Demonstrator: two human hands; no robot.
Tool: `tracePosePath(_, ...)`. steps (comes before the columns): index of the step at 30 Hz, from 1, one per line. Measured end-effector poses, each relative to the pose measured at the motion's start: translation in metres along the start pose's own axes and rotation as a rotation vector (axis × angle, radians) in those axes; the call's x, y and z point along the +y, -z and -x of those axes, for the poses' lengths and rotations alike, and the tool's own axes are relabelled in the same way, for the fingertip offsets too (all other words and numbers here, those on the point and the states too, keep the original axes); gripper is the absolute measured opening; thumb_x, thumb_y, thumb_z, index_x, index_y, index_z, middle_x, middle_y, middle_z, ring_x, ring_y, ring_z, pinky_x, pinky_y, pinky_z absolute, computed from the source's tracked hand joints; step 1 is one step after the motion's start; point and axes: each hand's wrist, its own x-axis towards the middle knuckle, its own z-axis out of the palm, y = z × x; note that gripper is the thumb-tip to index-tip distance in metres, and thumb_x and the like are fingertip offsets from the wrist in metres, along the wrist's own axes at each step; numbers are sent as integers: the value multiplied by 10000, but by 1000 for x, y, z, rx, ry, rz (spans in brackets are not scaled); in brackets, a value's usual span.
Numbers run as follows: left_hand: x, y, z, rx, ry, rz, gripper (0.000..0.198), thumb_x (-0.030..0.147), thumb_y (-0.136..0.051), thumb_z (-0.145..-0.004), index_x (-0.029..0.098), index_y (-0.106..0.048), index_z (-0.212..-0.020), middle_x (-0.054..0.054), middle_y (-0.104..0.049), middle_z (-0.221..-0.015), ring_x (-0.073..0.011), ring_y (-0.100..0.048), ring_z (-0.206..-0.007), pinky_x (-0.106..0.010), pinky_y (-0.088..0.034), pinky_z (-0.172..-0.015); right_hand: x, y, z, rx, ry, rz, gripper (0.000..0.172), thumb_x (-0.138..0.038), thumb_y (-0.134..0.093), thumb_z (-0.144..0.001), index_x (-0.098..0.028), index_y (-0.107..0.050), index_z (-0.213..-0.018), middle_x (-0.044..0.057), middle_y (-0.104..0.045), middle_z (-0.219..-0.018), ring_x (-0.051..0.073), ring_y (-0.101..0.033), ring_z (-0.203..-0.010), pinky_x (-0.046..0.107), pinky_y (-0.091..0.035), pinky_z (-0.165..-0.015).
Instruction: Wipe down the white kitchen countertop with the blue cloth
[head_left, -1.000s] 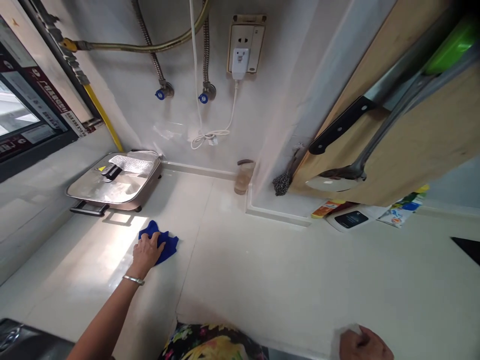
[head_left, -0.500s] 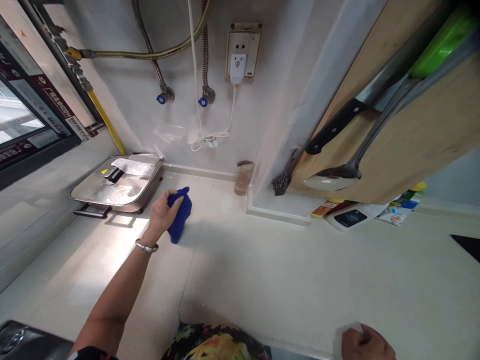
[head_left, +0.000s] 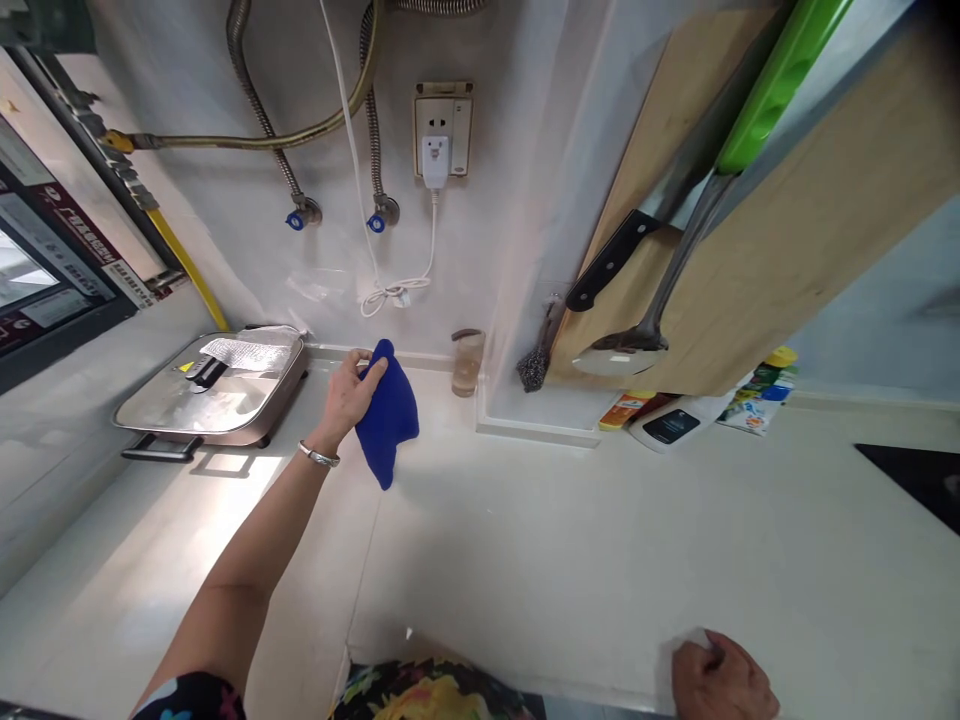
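Observation:
My left hand [head_left: 352,400] pinches a blue cloth [head_left: 387,415] by its upper part. The cloth hangs spread out over the pale countertop [head_left: 480,540], close to the back wall. A little to its right stands a clear glass jar [head_left: 468,362] with a brownish tint. Left of that hand sits a flat electric pan [head_left: 225,385] with a metal lid and a dark side handle. My right hand [head_left: 721,678] rests as a closed fist at the counter's front edge, with nothing visible in it.
A wooden board [head_left: 780,240] leans on the right, with a black-handled knife [head_left: 611,262] and a metal ladle [head_left: 637,335] before it. A steel-wool scrubber [head_left: 534,368] hangs beside it. Packets [head_left: 761,395] and a white device [head_left: 671,425] lie underneath. A plugged socket [head_left: 442,130] is on the wall.
My left hand has moved right and slightly toward the wall with the blue cloth, which now hangs more spread out. The view has shifted a little; my right fist stays by the front edge.

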Motion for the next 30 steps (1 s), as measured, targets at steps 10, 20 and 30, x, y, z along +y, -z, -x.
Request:
tracePosePath(10,-28,-40,40,-275,12,-89,392,617,-534,-900,259,-602,-1043,4,-734,-783,-168,-639,-622,-275,-461,-602,-7,3,0,-1,9,2,306,-291,-499,-721,-197,-663,-961,165,-666,-998,371,-595,-972,512,-457,-865)
tracePosePath(20,-106,-39,54,-208,74,-442,399,376,-553,-925,234,-594,-1296,-130,-669,-1311,-262,-702,-1048,-399,-556,-885,1,-1,-1,18,31,17,283,-297,-490,-751,-185,-660,-948,159,-664,-972,347,-598,-956,491,-446,-875)
tracePosePath(30,-139,-141,119,-138,-107,-597,563,396,-557,-930,35,-574,-1362,-287,-442,-1543,-451,-246,-1523,-656,-244,-1231,12,-8,-1,30,27,39,294,-291,-507,-698,-167,-666,-913,182,-669,-940,375,-610,-929,500,-445,-832)
